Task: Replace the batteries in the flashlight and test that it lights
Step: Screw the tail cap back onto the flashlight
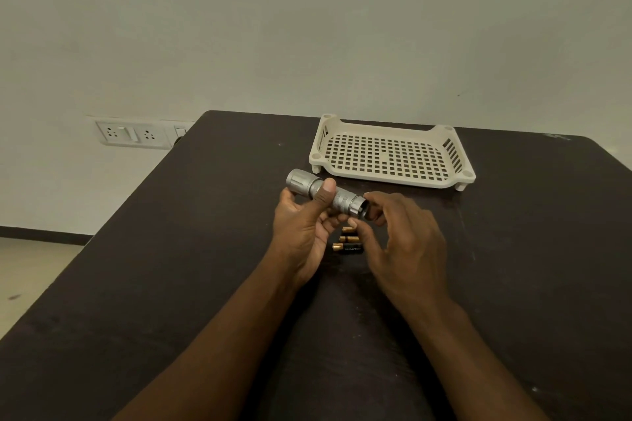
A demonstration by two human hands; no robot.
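A silver flashlight is held above the dark table, its head pointing up and left. My left hand grips the barrel, thumb across the top. My right hand pinches the tail end of the flashlight with curled fingers and thumb; whether the dark tail cap is loose or attached is unclear. Three black-and-copper batteries lie on the table just below the flashlight, between my hands, partly hidden by my fingers.
A cream perforated plastic tray stands on short legs at the back of the table, beyond my hands. A wall socket panel is on the wall at the left. The table's left edge drops to the floor.
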